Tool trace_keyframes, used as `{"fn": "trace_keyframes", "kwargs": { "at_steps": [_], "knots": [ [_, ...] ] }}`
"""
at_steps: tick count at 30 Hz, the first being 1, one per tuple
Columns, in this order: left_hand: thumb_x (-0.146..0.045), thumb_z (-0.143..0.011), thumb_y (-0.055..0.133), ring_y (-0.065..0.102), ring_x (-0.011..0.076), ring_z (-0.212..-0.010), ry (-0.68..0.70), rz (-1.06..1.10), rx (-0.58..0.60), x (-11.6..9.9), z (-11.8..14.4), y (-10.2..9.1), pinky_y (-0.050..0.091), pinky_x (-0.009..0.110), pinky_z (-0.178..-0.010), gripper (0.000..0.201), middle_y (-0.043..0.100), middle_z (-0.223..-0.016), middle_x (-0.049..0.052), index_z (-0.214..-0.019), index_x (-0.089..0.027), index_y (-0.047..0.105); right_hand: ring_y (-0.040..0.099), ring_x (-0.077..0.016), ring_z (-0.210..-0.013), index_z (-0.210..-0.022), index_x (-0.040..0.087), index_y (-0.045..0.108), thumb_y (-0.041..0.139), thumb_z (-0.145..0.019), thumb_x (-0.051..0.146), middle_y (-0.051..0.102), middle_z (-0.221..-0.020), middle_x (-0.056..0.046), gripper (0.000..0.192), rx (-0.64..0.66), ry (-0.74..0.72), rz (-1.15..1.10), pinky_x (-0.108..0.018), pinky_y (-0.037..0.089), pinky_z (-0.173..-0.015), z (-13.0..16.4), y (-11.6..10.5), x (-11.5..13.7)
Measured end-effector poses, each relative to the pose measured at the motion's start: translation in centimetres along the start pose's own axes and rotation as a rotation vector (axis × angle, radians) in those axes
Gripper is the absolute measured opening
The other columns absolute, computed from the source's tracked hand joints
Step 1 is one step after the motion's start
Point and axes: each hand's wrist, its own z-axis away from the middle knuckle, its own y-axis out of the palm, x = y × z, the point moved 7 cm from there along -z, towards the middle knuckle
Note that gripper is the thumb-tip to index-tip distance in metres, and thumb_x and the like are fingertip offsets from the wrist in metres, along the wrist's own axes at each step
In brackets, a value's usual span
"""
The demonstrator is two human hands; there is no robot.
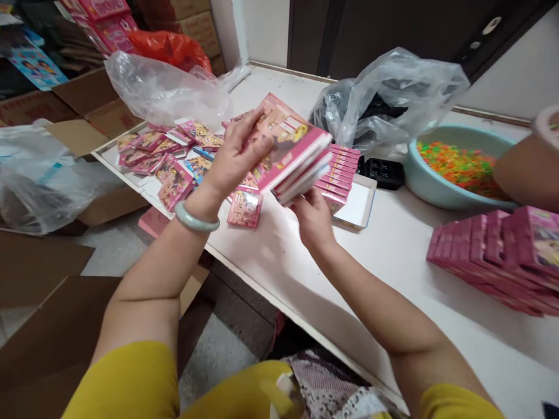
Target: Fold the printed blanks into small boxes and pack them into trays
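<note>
A pink printed flat box [283,137] lies tilted above the table, on top of other thin boxes whose near ends are blurred. My left hand [238,154] is closed on its left side, thumb across the printed face. Under the lower right end, my right hand [315,218] has its fingers closed against the boxes; the fingertips are partly hidden. Just behind it, a row of pink boxes [338,174] stands in an open white tray box [360,203]. Below my left hand, a single pink box [244,208] lies on the white table [279,262].
Loose pink boxes [148,145] are scattered at the table's left. Stacked pink boxes [484,250] stand at right, near a blue basin [458,201] of colourful small pieces. Clear plastic bags [393,87] and a black tray [384,173] lie behind; open cartons [56,326] stand left.
</note>
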Motion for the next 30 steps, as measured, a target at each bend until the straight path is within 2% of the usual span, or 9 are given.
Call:
{"fn": "trace_keyframes", "kwargs": {
  "at_steps": [3,7,11,15,19,22,24,27,30],
  "knots": [
    [-0.067,-0.087,0.053,0.034,0.0353,-0.141,0.055,0.075,0.2,-7.1,7.4,3.3,0.029,0.054,-0.117,0.071,0.044,-0.139,0.008,-0.147,-0.032,0.039,0.066,-0.0229,-0.097,-0.099,0.025,0.063,0.074,-0.07,0.027,0.07,-0.107,-0.005,0.031,-0.035,0.053,0.094,-0.043,0.055,-0.09,8.8,-6.0,2.8],
    [-0.079,-0.072,0.059,0.023,0.0413,-0.145,0.055,0.132,0.537,-12.2,16.8,12.3,0.027,0.058,-0.117,0.108,0.022,-0.157,0.017,-0.157,-0.027,0.017,0.063,-0.0291,-0.113,-0.115,0.027,0.064,0.082,-0.067,0.033,0.066,-0.126,-0.008,0.051,-0.16,0.082,0.129,-0.046,0.054,-0.095,17.7,-14.1,3.5],
    [-0.072,-0.062,0.075,0.017,0.0447,-0.146,0.147,0.075,0.777,-14.8,21.7,20.3,0.028,0.062,-0.114,0.128,0.016,-0.16,0.022,-0.158,-0.023,0.005,0.057,-0.0262,-0.125,-0.129,0.03,0.058,0.081,-0.069,0.042,0.057,-0.141,-0.005,0.065,-0.245,-0.012,0.055,-0.041,0.051,-0.103,21.0,-19.5,2.6],
    [-0.048,-0.076,0.075,0.018,0.0476,-0.145,0.274,-0.18,0.822,-15.8,21.3,23.9,0.029,0.068,-0.108,0.103,0.013,-0.162,0.02,-0.157,-0.024,0.016,0.059,-0.0228,-0.121,-0.134,0.032,0.055,0.071,-0.078,0.046,0.053,-0.145,-0.004,0.06,-0.314,0.104,-0.013,-0.038,0.057,-0.09,20.1,-21.9,-0.7],
    [-0.023,-0.082,0.068,0.018,0.0442,-0.147,0.461,-0.299,0.731,-16.3,18.9,24.6,0.022,0.065,-0.113,0.075,0.027,-0.159,0.019,-0.15,-0.019,0.037,0.067,-0.0185,-0.103,-0.133,0.031,0.055,0.068,-0.077,0.048,0.06,-0.136,-0.004,0.06,-0.352,0.258,0.052,-0.029,0.058,-0.075,19.1,-23.4,-2.6],
    [-0.021,-0.083,0.066,0.032,0.0405,-0.143,0.515,-0.217,0.665,-15.4,16.6,24.3,0.024,0.065,-0.113,0.059,0.043,-0.152,0.017,-0.14,-0.02,0.051,0.069,-0.0202,-0.092,-0.111,0.018,0.067,0.075,-0.07,0.044,0.071,-0.113,-0.012,0.049,-0.191,0.47,0.154,-0.029,0.057,-0.073,20.1,-25.2,-3.4],
    [-0.025,-0.085,0.064,0.043,0.0359,-0.137,0.532,-0.12,0.595,-15.0,15.0,23.0,0.03,0.061,-0.112,0.047,0.056,-0.141,0.014,-0.132,-0.021,0.058,0.069,-0.021,-0.091,-0.102,0.017,0.068,0.078,-0.067,0.039,0.071,-0.109,-0.013,0.043,-0.146,0.482,0.241,-0.032,0.057,-0.077,21.5,-27.1,-2.8],
    [-0.036,-0.09,0.059,0.059,0.0273,-0.118,0.481,0.064,0.287,-15.4,13.9,18.5,0.043,0.048,-0.107,0.031,0.069,-0.118,0.012,-0.115,-0.019,0.066,0.067,-0.0209,-0.096,-0.106,0.021,0.064,0.072,-0.074,0.041,0.069,-0.114,-0.01,0.039,-0.257,0.181,0.428,-0.039,0.056,-0.084,23.8,-29.9,1.3],
    [-0.043,-0.092,0.056,0.066,0.0197,-0.094,0.317,0.25,0.073,-16.7,16.9,15.4,0.055,0.034,-0.087,0.03,0.07,-0.1,0.007,-0.107,-0.019,0.066,0.06,-0.0227,-0.116,-0.125,0.026,0.055,0.063,-0.085,0.043,0.061,-0.13,-0.011,0.044,-0.271,-0.283,0.551,-0.042,0.053,-0.094,26.7,-29.4,7.0]
  ]
}}
